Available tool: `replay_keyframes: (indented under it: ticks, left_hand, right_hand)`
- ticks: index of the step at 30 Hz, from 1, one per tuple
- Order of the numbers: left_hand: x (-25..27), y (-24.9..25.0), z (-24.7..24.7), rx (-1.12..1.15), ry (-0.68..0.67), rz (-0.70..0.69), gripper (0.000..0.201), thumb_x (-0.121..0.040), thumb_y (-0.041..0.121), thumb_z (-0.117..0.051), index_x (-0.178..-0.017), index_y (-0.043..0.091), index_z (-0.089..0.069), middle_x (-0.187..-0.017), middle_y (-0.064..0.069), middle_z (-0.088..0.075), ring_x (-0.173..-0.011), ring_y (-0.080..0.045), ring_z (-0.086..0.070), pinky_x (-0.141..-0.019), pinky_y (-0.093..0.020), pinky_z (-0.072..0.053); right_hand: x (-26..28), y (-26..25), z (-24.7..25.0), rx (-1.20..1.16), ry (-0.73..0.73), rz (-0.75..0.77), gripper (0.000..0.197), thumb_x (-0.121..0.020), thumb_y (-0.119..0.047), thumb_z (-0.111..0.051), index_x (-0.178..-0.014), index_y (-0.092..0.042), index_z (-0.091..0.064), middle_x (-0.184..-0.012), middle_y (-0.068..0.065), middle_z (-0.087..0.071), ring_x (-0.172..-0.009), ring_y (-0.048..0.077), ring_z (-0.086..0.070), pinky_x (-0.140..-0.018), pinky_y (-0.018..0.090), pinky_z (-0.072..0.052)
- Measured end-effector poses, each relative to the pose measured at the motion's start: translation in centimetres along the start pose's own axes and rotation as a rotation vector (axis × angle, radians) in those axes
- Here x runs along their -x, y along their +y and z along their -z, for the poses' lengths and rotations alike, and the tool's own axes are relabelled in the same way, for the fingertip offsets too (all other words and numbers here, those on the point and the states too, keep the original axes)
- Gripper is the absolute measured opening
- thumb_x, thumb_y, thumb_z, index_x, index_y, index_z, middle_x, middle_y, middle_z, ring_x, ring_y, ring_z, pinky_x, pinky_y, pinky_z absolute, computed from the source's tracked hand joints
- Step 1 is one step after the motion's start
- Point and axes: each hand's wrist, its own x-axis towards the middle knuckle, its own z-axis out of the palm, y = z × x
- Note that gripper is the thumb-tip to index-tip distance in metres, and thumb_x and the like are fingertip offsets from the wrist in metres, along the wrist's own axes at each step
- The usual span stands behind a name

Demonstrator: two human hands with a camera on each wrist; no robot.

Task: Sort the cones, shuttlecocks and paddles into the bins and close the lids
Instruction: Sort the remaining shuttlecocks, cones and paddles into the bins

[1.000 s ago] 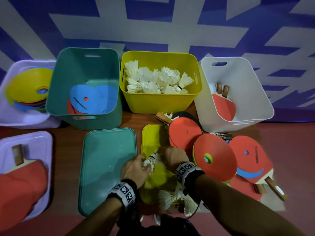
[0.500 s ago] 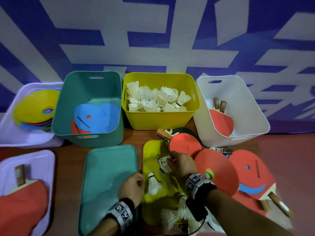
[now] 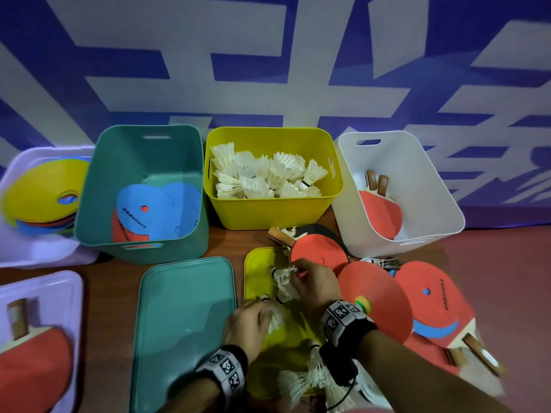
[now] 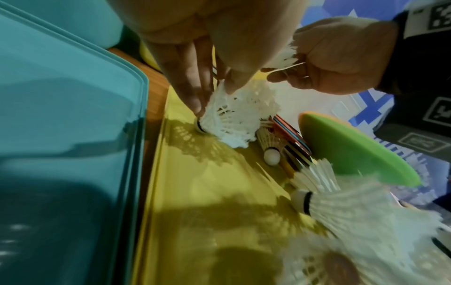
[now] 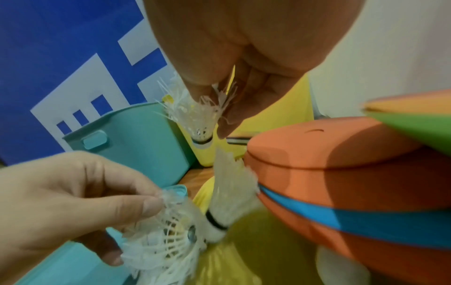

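My left hand [image 3: 249, 324] pinches a white feathered shuttlecock [image 4: 234, 117] by its skirt, its cork tip touching the flat yellow plastic lid [image 3: 256, 265] at lower centre of the head view. My right hand [image 3: 313, 286] — just above it — grips another frayed white shuttlecock [image 3: 283, 278] by the feathers, cork hanging down. More shuttlecocks fill the yellow plastic bin [image 3: 272, 214] at upper centre. Red foam paddles [image 3: 372, 299] lie overlapping to the right, beside the white plastic bin [image 3: 432, 204].
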Motion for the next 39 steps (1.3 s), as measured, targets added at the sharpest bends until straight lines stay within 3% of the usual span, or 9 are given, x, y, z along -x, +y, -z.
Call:
replay_keyframes:
  ticks: [5,10,12,16,20,23,27,33,39]
  left_hand:
    - [-2.3,0.2,4.4,0.005,0.199,0.093,0.018,-0.097,0.034,-0.057,-0.101,0.027,-0.073,-0.082,-0.002,-0.075,-0.078,-0.026,-0.069,-0.069,-0.032,-0.052]
    - [-8.1,2.7,10.4,0.491,0.410,0.139,0.024,-0.087,0.049,-0.059,-0.093,0.030,-0.071,-0.085,0.007,-0.075,-0.079,-0.019,-0.072,-0.075,-0.043,-0.060]
    - [-10.7,4.5,12.8,0.553,0.474,0.131,0.012,-0.090,0.039,-0.064,-0.094,0.030,-0.071,-0.088,0.005,-0.074,-0.076,-0.020,-0.072,-0.076,-0.046,-0.061]
    - [-15.0,7.9,16.5,0.544,0.572,0.124,0.020,-0.092,0.022,-0.066,-0.111,0.016,-0.071,-0.099,0.000,-0.070,-0.082,-0.024,-0.071,-0.083,-0.044,-0.059]
    - [-18.4,9.2,17.7,0.623,0.486,0.095,0.030,-0.091,0.023,-0.067,-0.120,0.025,-0.066,-0.109,0.011,-0.065,-0.091,-0.018,-0.071,-0.085,-0.043,-0.060]
    - [-18.1,9.5,17.1,0.570,0.398,0.027,0.038,-0.091,0.021,-0.066,-0.128,0.029,-0.061,-0.125,0.015,-0.062,-0.097,-0.010,-0.068,-0.082,-0.037,-0.060]
    - [-14.7,8.9,14.3,0.391,0.385,-0.049,0.026,-0.091,0.015,-0.066,-0.115,0.025,-0.066,-0.119,0.008,-0.064,-0.092,-0.005,-0.065,-0.080,-0.030,-0.056]
    - [-10.1,6.9,7.6,0.240,0.105,0.003,0.018,-0.089,0.019,-0.066,-0.102,0.031,-0.067,-0.087,0.016,-0.068,-0.081,-0.005,-0.066,-0.069,-0.028,-0.054]
    - [-8.7,6.0,2.2,-0.014,-0.075,-0.009,0.040,-0.093,0.028,-0.062,-0.132,0.030,-0.055,-0.128,0.006,-0.056,-0.114,-0.019,-0.058,-0.090,-0.033,-0.050]
  right_hand:
    - [-2.3,-1.7,2.9,-0.241,0.210,0.106,0.012,-0.088,-0.028,-0.062,-0.096,-0.024,-0.071,-0.083,-0.003,-0.073,-0.075,0.016,-0.068,-0.069,0.037,-0.055]
    - [-6.7,-3.9,7.6,-0.398,0.428,0.110,0.018,-0.087,-0.032,-0.057,-0.097,-0.026,-0.071,-0.073,-0.005,-0.069,-0.062,0.004,-0.063,-0.061,0.027,-0.052]
    - [-8.8,-4.7,9.3,-0.407,0.480,0.045,0.019,-0.091,-0.028,-0.057,-0.102,-0.022,-0.071,-0.067,-0.003,-0.067,-0.058,0.009,-0.062,-0.060,0.028,-0.049]
    - [-11.8,-5.3,11.6,-0.456,0.493,-0.073,0.027,-0.095,-0.032,-0.059,-0.116,-0.017,-0.067,-0.098,0.005,-0.073,-0.072,0.013,-0.069,-0.073,0.027,-0.054]
    - [-12.0,-5.6,11.9,-0.509,0.305,-0.078,0.043,-0.090,-0.031,-0.064,-0.132,-0.026,-0.059,-0.122,-0.005,-0.063,-0.100,0.011,-0.067,-0.092,0.030,-0.052]
    - [-10.1,-5.4,11.8,-0.458,0.271,-0.049,0.034,-0.089,-0.021,-0.065,-0.123,-0.022,-0.065,-0.099,-0.011,-0.065,-0.082,-0.001,-0.064,-0.072,0.007,-0.044]
    - [-6.7,-2.5,10.9,-0.417,0.208,0.001,0.015,-0.089,-0.008,-0.065,-0.101,-0.014,-0.071,-0.061,-0.021,-0.056,-0.057,-0.009,-0.056,-0.058,0.009,-0.038]
    - [-0.6,2.9,8.3,-0.134,-0.018,-0.044,0.018,-0.086,-0.027,-0.068,-0.104,-0.025,-0.071,-0.097,-0.011,-0.070,-0.085,0.006,-0.066,-0.082,0.028,-0.053]
    - [3.5,4.6,6.4,0.130,-0.158,-0.143,0.030,-0.085,-0.038,-0.067,-0.111,-0.024,-0.062,-0.117,0.002,-0.059,-0.105,0.026,-0.061,-0.084,0.036,-0.050]
